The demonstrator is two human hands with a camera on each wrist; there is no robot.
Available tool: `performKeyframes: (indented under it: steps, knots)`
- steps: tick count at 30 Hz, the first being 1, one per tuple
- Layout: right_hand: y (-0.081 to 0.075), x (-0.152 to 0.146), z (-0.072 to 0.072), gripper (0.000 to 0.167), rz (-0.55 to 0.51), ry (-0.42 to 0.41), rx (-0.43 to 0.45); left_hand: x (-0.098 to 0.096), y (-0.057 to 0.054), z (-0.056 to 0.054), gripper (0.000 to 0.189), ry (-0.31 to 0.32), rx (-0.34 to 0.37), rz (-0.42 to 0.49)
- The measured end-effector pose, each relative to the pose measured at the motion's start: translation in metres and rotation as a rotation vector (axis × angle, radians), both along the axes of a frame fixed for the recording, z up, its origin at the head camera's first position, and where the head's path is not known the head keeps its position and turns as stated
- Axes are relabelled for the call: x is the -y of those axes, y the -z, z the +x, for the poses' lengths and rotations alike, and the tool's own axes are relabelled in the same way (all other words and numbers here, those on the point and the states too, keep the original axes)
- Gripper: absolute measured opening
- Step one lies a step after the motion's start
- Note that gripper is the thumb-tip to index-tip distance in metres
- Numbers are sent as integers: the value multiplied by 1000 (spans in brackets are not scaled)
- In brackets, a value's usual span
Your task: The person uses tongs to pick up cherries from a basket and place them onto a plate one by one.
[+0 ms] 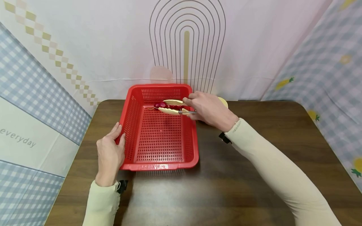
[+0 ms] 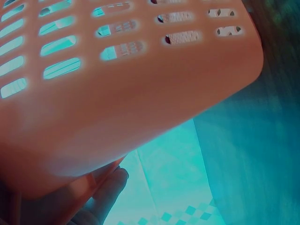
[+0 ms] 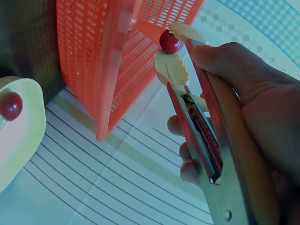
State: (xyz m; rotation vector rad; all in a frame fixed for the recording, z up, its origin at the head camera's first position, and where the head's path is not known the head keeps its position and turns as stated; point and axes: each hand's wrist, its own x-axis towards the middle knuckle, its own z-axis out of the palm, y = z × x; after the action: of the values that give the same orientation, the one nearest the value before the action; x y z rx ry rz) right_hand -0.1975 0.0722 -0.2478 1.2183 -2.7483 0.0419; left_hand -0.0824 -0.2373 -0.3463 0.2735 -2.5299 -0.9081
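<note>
My left hand (image 1: 110,153) grips the left rim of a red perforated plastic basket (image 1: 161,166). In the left wrist view, a fingertip (image 2: 112,187) shows by the basket's rim. My right hand (image 1: 210,110) holds metal tongs (image 3: 206,187) with cream scalloped tips (image 1: 169,111), reaching over the basket's back right side. Between those tips sits a small, shiny, round red fruit (image 3: 171,42), above the basket floor; its exact kind is unclear. Dark red also shows between the tong arms in the head view.
A pale yellow dish (image 1: 223,101) stands behind my right hand, mostly hidden; another round red fruit (image 3: 10,106) lies in it. The dark wooden table (image 1: 240,188) ends at a patterned cloth backdrop (image 1: 113,47), with checked cloth on both sides.
</note>
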Motion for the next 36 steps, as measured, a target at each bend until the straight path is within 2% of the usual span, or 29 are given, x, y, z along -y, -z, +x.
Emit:
performKeyframes:
  steps: [7, 14, 22, 26, 31, 36]
  knots:
    - [1, -9, 2, 21, -19, 22, -12, 0, -1, 0, 38, 0, 10, 7]
    - [4, -17, 3, 23, -106, 70, 25, -1, 0, -1, 39, -1, 21, 14]
    - [10, -25, 5, 26, -178, 96, 17, -1, -1, 1, 38, -7, 23, 16]
    - [14, -29, 7, 33, -218, 138, 38, 0, -1, 1, 38, -7, 19, 18]
    - [21, -32, 10, 29, -263, 209, 89, 1, -2, 1, 38, -18, 24, 23]
    - [30, -37, 13, 30, -301, 258, 77, 1, -7, -1, 37, -30, 58, 32]
